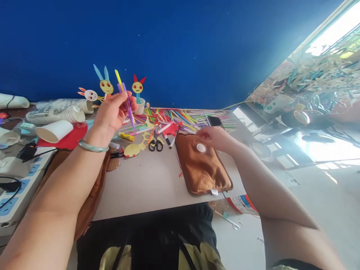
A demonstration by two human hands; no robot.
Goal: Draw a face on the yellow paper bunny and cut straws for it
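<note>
Raised over the left side of the table, my left hand [114,110] pinches a small bunch of yellow and purple straws [128,105], which stand tilted. My right hand [215,138] is at the top edge of a brown plush hot water bag [204,170]. Its fingers are bent together and partly hidden, and what they hold, if anything, does not show. A pile of coloured straws [187,119] spreads behind the bag. Black-handled scissors [155,145] and a yellow glue stick or marker [126,136] lie between my hands.
Paper rabbit figures [137,87] stand by the blue wall. Stacked paper cups [56,114], a cardboard tube [54,131] and a power strip [28,176] are at the left. A dark phone [215,121] lies behind my right hand. A tub [242,204] sits below the table edge.
</note>
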